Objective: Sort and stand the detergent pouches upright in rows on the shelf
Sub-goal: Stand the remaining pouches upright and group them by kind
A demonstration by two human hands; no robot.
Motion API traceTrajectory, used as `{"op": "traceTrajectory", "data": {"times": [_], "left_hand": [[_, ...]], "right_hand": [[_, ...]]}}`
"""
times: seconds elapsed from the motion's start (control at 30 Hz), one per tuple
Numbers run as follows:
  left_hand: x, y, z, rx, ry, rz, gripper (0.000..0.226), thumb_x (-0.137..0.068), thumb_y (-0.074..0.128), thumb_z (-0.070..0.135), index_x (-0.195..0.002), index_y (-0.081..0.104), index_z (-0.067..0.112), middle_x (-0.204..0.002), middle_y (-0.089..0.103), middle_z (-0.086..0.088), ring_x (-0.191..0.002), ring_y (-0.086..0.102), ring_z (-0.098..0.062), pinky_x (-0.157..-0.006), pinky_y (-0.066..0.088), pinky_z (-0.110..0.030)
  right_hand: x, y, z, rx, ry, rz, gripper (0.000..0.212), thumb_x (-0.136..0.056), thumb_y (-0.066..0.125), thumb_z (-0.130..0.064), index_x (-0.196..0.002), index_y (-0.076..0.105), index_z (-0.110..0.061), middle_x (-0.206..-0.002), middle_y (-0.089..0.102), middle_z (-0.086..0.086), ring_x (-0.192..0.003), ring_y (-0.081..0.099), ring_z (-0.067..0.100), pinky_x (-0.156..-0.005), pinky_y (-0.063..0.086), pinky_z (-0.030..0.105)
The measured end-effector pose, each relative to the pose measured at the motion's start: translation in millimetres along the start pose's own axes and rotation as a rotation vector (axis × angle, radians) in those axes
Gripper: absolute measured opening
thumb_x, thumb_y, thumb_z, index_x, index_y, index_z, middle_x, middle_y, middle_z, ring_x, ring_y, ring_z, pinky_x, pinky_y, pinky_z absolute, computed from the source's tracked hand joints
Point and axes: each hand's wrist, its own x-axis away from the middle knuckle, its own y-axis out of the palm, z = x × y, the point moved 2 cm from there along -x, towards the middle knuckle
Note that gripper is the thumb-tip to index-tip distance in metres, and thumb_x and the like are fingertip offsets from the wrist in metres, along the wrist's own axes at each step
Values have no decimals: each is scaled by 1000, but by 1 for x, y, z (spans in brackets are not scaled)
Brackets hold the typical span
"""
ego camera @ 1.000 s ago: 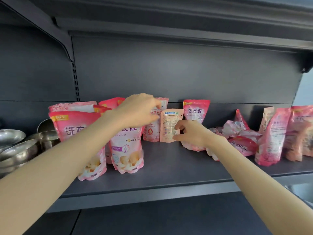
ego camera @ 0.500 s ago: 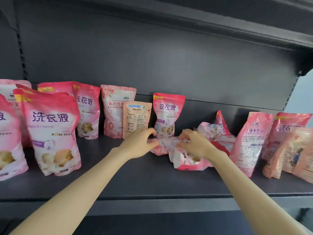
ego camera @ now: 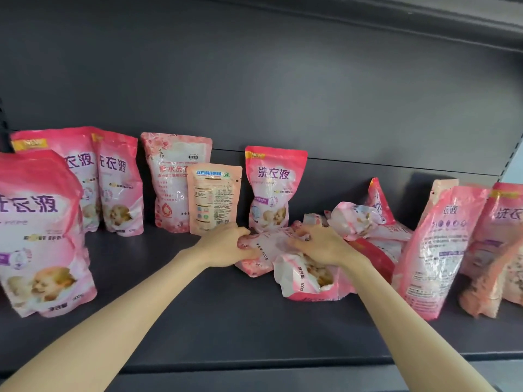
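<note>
So both arms out fwd, left hand (ego camera: pixel 226 246) & right hand (ego camera: pixel 321 247) gripping the flat pouch (ego camera: pixel 261 244); crumpled pouch (ego camera: pixel 307 280) touching its front, upright pouch (ego camera: pixel 273 188) behind it.

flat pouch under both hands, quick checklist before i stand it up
1. Left hand grips the flat pouch at its left end: ok.
2. Right hand holds its right part: ok.
3. Flat pouch free of neighbours: not ok, the crumpled pouch lies against its front right.
4. Bare shelf to stand it on: ok, in front of the hands.
5. Upright pouch just behind stands steady: ok, but close.
6. Which face of the flat pouch is up: cannot tell.
</note>
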Motion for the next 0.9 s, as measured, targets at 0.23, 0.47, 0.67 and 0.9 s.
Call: {"op": "traceTrajectory", "data": {"times": [0.23, 0.47, 0.67, 0.9], "left_hand": [[9, -9, -19, 75, -13, -56, 42, -83, 53, 62, -104, 63, 27, -102, 54, 2, -96, 50, -16, -84, 43, -29], [2, -4, -26, 177, -112, -30, 68, -80, 63, 55, -132, 43, 16, -129, 50, 1, -116, 49, -15, -96, 43, -30], [4, -1, -22, 404, -68, 75, 87, -71, 80, 37, -142, 37, 12, -144, 39, 0, -131, 37, -13, -102, 32, -23], [15, -17, -20, 509, -12, 170, 75, -64, 86, 18, -131, 50, 15, -123, 50, 11, -114, 47, -5, -83, 39, -8]], "right_hand": [[-21, 2, -2, -1, 58, 0, 48, -86, 61, -47, -116, 57, -9, -114, 60, 6, -100, 56, 21, -77, 42, 30], [-33, 7, -6, 157, 125, 80, 45, -83, 62, -50, -103, 50, -11, -111, 52, 6, -119, 45, 30, -102, 34, 39], [-37, 8, 0, -77, 113, 217, 43, -83, 67, -26, -59, 34, -13, -62, 42, 0, -65, 44, 20, -57, 33, 28], [-33, 1, -1, -349, -28, 385, 21, -86, 66, -17, -71, 65, -3, -62, 58, -1, -58, 50, 13, -62, 42, 28]]}}
